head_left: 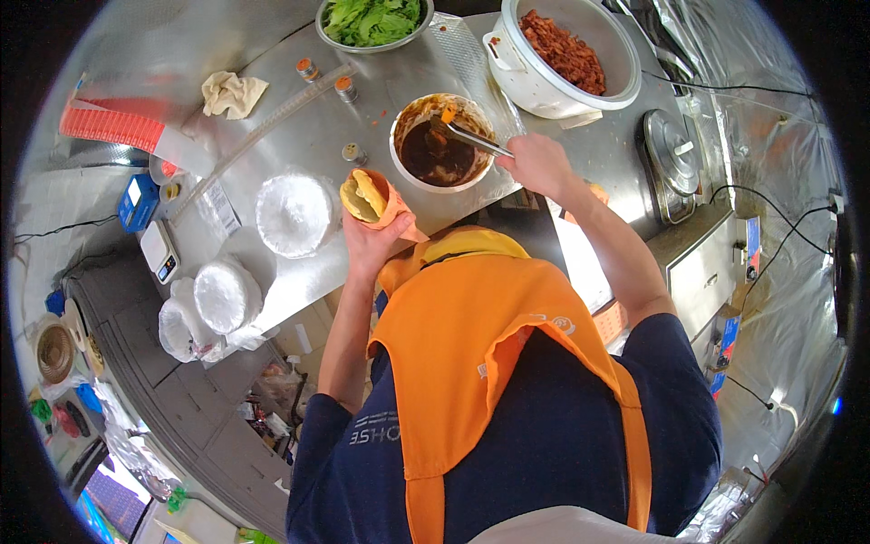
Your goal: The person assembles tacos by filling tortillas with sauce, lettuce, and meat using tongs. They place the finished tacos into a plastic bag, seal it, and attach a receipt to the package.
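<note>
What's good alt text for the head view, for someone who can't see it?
Left hand holds folded bread in an orange wrapper; right hand holds an orange-tipped utensil in a white bowl of dark sauce. Beyond are a bowl of greens and a white pot of reddish chunks.

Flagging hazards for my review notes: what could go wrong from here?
Sauce might drip if the right hand lifts the utensil from the bowl. The wrapped bread, open at the top in the left hand, could spill if tipped. The small container beside it might get knocked over.
</note>
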`<state>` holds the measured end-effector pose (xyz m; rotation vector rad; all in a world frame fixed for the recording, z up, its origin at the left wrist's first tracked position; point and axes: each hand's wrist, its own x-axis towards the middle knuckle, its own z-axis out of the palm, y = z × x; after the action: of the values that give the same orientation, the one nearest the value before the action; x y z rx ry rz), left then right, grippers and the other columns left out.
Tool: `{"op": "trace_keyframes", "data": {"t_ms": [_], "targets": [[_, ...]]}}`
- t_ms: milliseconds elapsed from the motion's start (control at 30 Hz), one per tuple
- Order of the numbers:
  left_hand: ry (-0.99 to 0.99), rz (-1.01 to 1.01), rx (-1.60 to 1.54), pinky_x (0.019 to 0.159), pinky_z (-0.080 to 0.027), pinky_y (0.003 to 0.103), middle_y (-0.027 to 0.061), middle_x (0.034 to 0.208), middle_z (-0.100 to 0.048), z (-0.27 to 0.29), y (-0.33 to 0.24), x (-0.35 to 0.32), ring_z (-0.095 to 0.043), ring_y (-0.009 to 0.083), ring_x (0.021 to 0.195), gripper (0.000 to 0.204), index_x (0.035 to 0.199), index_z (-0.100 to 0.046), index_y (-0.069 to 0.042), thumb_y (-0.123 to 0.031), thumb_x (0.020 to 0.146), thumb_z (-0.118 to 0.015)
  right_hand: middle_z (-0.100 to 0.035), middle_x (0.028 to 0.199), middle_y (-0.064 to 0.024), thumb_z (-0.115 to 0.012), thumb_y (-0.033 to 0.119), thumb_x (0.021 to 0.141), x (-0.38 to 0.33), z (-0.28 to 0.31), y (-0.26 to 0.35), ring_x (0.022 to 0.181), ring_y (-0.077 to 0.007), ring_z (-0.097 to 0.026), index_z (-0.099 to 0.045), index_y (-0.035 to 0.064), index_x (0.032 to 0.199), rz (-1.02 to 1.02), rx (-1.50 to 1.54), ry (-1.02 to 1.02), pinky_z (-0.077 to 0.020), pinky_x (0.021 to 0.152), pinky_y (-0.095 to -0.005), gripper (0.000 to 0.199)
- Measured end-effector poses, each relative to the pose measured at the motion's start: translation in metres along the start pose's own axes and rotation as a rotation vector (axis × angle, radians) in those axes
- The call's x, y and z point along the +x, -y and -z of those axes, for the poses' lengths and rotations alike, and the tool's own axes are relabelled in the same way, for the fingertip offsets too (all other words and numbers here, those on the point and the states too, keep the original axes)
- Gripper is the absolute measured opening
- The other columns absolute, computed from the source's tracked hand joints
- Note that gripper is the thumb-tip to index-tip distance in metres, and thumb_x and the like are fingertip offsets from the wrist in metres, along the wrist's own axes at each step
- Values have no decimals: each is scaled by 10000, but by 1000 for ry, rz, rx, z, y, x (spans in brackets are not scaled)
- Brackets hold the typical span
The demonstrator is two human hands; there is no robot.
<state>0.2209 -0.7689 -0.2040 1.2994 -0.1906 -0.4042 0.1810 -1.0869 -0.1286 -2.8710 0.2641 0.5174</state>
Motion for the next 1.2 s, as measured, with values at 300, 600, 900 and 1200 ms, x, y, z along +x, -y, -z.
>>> {"op": "trace_keyframes", "data": {"t_ms": [300,600,900,1200], "targets": [[8,93,89,999,-536,342,80,1270,-593,-12,34,13,-622,179,1142,925,1403,-397,-25,-147,693,-977,-717,780,-200,-648,356,976,-6,-41,16,780,-383,-730,-732,1,851,59,78,-67,-576,685,-497,385],[-39,-182,590,1098,-467,390,144,1409,-489,-3,25,11,-545,259,1286,1114,1502,-327,8,-202,643,-1004,-633,643,-39,-647,344,1020,-72,21,-28,561,-108,-612,-703,-18,872,-219,819,48,-475,511,-286,395],[-37,-377,791,1079,-481,399,170,1397,-496,-26,-24,73,-554,301,1273,1070,1492,-344,11,-181,659,-988,-576,615,22,-673,276,1014,-139,88,-13,549,-46,-530,-684,22,860,-154,856,-132,-407,479,-253,296],[25,-629,896,1110,-435,453,208,1404,-473,-50,-31,85,-474,402,1302,1055,1473,-372,26,-101,613,-971,-662,707,-173,-689,280,979,-127,70,21,644,-365,-648,-656,4,853,-84,814,-130,-484,587,-436,306]]}}
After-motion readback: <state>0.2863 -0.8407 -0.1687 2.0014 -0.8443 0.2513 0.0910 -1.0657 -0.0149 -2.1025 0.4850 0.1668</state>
